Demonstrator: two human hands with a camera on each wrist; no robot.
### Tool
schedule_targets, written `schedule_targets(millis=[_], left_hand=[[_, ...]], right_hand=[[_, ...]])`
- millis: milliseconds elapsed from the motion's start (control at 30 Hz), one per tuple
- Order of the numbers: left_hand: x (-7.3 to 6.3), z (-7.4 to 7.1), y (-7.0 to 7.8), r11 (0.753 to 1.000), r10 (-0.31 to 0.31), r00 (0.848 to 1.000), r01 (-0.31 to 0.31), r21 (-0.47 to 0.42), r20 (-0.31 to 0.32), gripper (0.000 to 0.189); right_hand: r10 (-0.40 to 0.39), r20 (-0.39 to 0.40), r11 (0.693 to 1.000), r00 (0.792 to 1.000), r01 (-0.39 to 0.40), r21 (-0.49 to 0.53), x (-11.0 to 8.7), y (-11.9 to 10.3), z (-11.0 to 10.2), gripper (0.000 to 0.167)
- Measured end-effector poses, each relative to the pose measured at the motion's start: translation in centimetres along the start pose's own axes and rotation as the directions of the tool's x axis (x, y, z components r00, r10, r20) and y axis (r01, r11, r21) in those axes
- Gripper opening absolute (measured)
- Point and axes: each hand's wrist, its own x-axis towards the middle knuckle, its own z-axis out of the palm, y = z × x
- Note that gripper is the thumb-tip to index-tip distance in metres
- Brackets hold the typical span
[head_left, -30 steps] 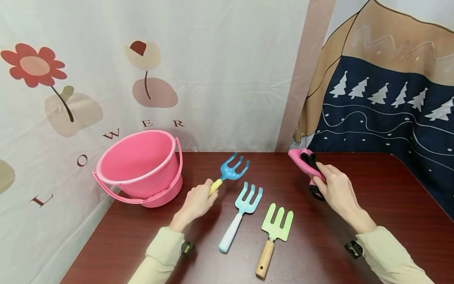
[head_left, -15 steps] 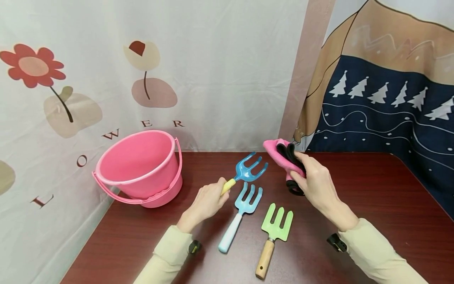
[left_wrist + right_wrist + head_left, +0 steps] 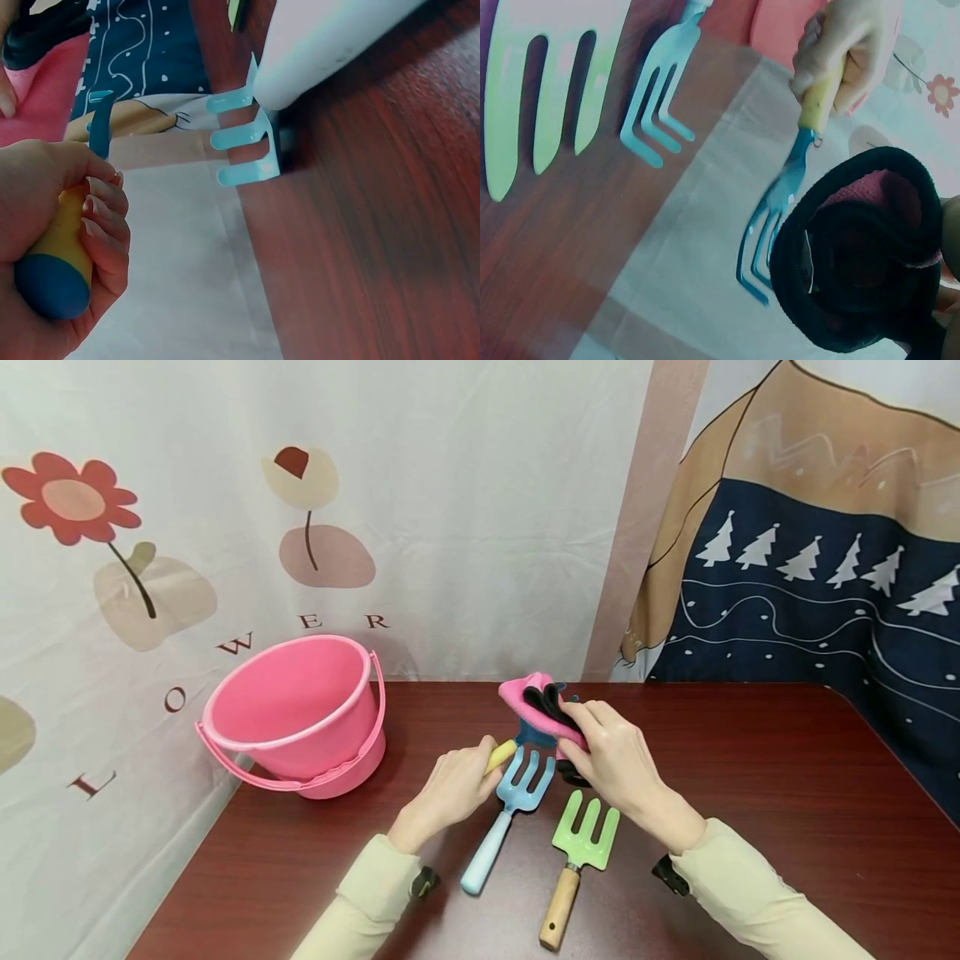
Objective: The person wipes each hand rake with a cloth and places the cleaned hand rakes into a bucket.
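Note:
My left hand (image 3: pixel 453 785) grips the yellow handle of a blue hand fork (image 3: pixel 73 221), its fingers curled round it. My right hand (image 3: pixel 618 760) pinches a folded pink cloth with black edging (image 3: pixel 517 695) between thumb and fingers. In the head view this cloth overlaps the fork's blue head and hides most of it. The right wrist view shows the cloth's rolled black edge (image 3: pixel 791 289) right at the prongs. Just below both hands, a light blue hand fork (image 3: pixel 489 850) with a pale handle and a green hand fork (image 3: pixel 585 839) with a wooden handle lie on the table.
A pink bucket (image 3: pixel 352 752) with its handle hanging down stands at the back left of the dark red-brown table (image 3: pixel 810 777). Behind the table hang a pale flower-print curtain (image 3: pixel 480 527) and a navy tree-print one (image 3: pixel 802 627).
My right hand has carried the pink cloth left, to the blue fork's head. My left hand has moved the blue fork rightward, so the two now meet in the head view.

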Motion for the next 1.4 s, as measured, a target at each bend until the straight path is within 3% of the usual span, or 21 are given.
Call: schedule_targets(millis=[500,800,1033,1400], left_hand=[[0.2,-0.2,0.6,1.0,0.03,0.999,-0.03,0.007,-0.033,0.017],[0.2,-0.2,1.0,0.999,0.007,1.0,-0.007,-0.032,-0.009,0.017],[0.1,-0.2,1.1,1.0,0.0,1.0,0.0,-0.03,0.014,0.015],[0.1,-0.3,1.0,0.998,-0.007,0.999,0.01,-0.061,0.042,0.014]], right_hand=[[0.002,0.035,0.999,0.999,-0.001,-0.042,-0.6,-0.3,1.8,0.033],[0.008,0.06,0.993,0.998,-0.002,-0.114,-0.9,0.2,2.6,0.033],[0.066,0.117,0.991,0.991,-0.051,-0.126,-1.3,1.0,2.9,0.031],[0.094,0.123,0.989,0.988,-0.078,-0.129,-1.4,2.3,2.6,0.026]])
